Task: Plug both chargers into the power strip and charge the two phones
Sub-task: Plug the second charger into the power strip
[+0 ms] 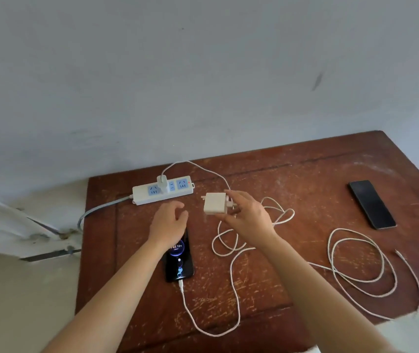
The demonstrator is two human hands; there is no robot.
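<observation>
A white power strip (pixel 162 190) with blue sockets lies at the table's far left, with one small white charger (pixel 163 182) plugged into it. That charger's cable (pixel 231 271) loops down to a lit phone (pixel 180 261) near me, plugged in at its bottom end. My right hand (pixel 248 220) holds a second, square white charger (pixel 214 203) just right of the strip, its prongs pointing left. My left hand (pixel 169 222) hovers over the lit phone's top with fingers apart, holding nothing. A dark phone (pixel 371 204) lies at the far right.
The brown wooden table (pixel 305 179) stands against a pale wall. The second charger's long white cable (pixel 361 266) coils across the table's right half toward its front edge. The strip's grey cord (pixel 101 208) runs off the left edge.
</observation>
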